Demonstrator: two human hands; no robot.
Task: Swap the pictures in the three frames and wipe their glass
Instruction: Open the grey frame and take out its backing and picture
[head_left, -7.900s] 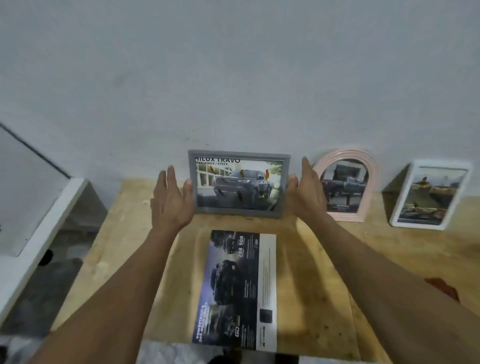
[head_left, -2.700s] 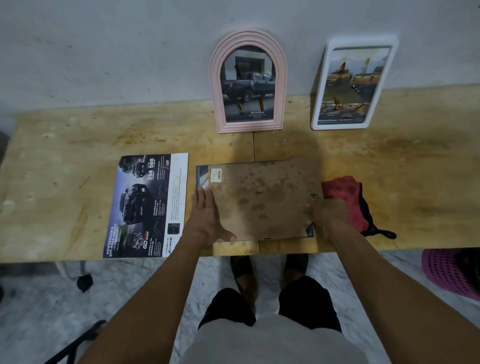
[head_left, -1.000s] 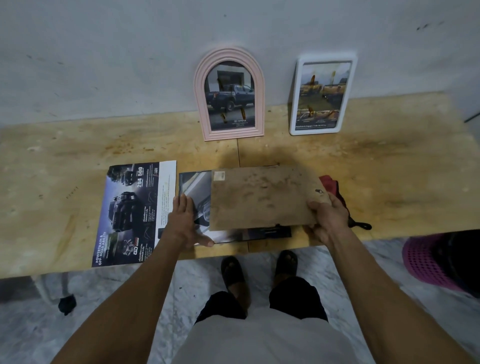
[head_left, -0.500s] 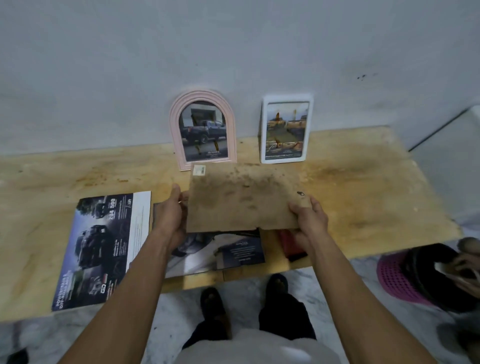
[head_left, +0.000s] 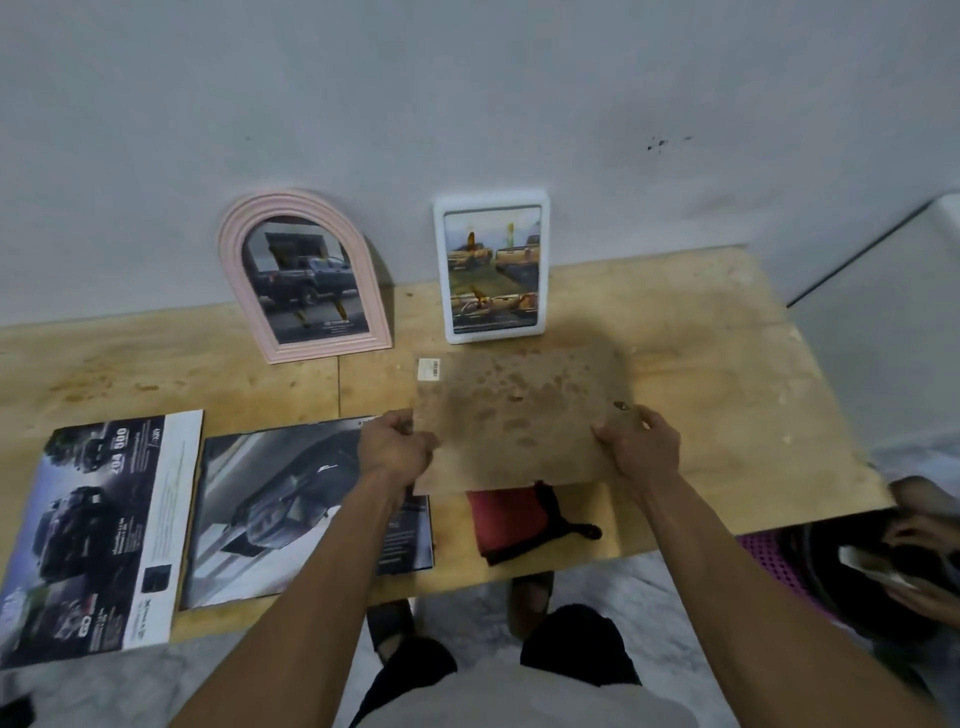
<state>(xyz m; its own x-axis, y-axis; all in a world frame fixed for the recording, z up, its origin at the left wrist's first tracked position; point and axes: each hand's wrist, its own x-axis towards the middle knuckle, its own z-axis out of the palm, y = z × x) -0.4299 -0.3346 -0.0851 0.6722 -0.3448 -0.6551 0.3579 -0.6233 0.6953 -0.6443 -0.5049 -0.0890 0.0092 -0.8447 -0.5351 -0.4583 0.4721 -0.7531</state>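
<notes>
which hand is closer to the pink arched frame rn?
Left. The left hand grips the brown backing board's left edge, in front of and slightly right of the pink arched frame. The right hand holds the board's right edge, much farther right.

Grey plaster wall (head_left: 467, 93) running behind, a few dark specks showing upper right. Stained plywood table (head_left: 727, 374) sitting against it. Pale marbled floor (head_left: 597, 582) showing below. Light staying dim and even.
</notes>
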